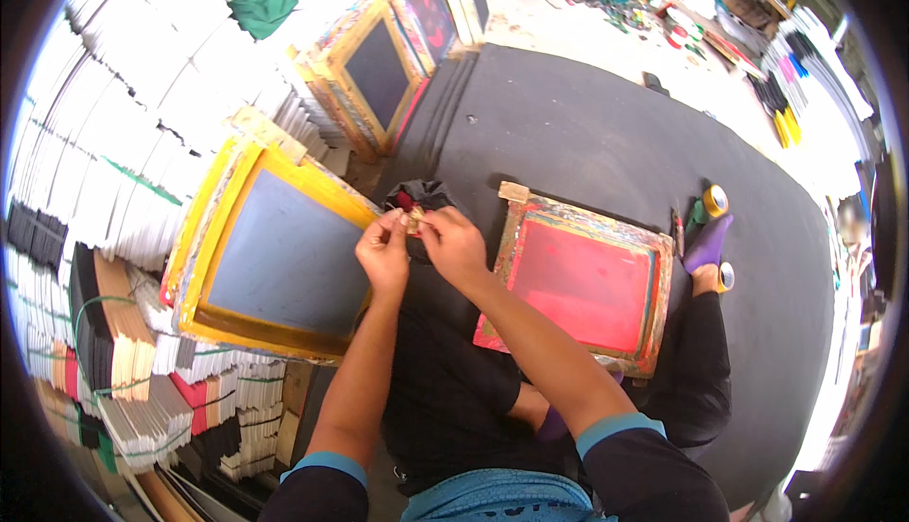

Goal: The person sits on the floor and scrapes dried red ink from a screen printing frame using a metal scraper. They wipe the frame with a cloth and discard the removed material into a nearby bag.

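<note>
Both my hands meet near the middle of the view, fingertips pinched together. Between them is a small crumpled tan piece (pixel 414 221), too small to make out fully. My left hand (pixel 383 252) is closed on its left side, and my right hand (pixel 454 245) grips it from the right. Just beyond the fingers sits a dark crumpled bag (pixel 431 190) with something red at its opening. A screen-printing frame with yellow edges and grey mesh (pixel 284 247) leans to the left of my left hand. To the right lies a wooden screen-printing frame with pinkish-red mesh (pixel 578 280).
I sit on a dark padded surface (pixel 587 124). Tape rolls (pixel 715 201) lie by my purple-socked foot (pixel 707 245). More screen frames (pixel 379 72) lean at the back. Stacked white sheets (pixel 114 77) line the left, with a green cloth (pixel 265 8) on top.
</note>
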A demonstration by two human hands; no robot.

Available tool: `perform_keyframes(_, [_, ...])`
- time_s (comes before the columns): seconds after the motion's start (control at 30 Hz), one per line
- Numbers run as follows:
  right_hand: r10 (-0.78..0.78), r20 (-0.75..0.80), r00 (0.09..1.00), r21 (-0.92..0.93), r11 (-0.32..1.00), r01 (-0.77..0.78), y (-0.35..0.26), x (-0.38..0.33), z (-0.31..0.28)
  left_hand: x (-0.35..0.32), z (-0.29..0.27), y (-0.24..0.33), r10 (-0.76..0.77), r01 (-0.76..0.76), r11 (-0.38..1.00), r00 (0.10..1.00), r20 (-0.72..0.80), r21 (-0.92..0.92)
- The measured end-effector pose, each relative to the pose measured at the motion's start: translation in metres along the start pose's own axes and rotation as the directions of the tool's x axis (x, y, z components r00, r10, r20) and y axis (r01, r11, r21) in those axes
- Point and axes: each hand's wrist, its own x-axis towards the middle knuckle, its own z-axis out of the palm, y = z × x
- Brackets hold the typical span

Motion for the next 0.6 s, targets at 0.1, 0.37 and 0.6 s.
perform_keyframes(0.1, [0.205, 0.152, 0.967, -0.348, 0.927, -0.142, 0.007, 0.001, 0.008, 0.023, -0.007, -0.021, 0.277, -0.420, 0.737, 0.902, 0.330, 0.530])
perform_keyframes(0.37, [0.251, 0.096, 0.963, -0.287, 0.933, -0.215, 0.026, -0.043, -0.039, 0.032, -0.002, -0.039, -0.134, -0.681, 0.028, 0.723, 0.678, 0.732])
perform_keyframes(0.6, [0.444, 0.054, 0.895, -0.307, 0.860, -0.408, 0.067, -0.078, -0.092, 0.044, 0.015, -0.035, -0.028, -0.634, 0.078, 0.770, 0.638, 0.769])
